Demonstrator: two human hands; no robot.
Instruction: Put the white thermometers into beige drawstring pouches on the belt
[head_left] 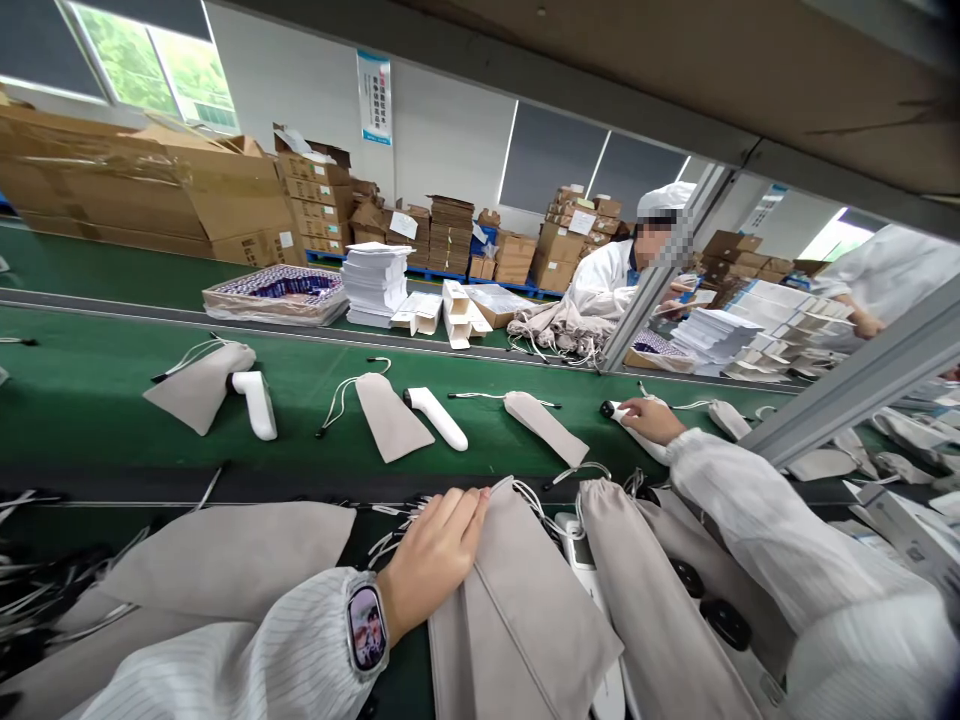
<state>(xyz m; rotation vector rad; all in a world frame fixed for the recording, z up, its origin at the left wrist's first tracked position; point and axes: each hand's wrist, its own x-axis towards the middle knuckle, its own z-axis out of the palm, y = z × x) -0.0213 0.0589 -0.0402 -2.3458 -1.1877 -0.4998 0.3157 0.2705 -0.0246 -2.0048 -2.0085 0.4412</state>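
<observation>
I judged the work partway: white devices (pixel 442 421) lay outside bags (pixel 391 420). On the belt (pixel 294 400), up to the right-hand metal bar (pixel 855 375), I counted at least four bags, two loose devices, at nine and seven o'clock, and a third device (pixel 618 411) at four, my right hand (pixel 654 420) closed over it. My left hand (pixel 439 550), at six, rested nearly straight-fingered on a piled bag (pixel 532 610); any grip I could not tell. The pile defied counting.
</observation>
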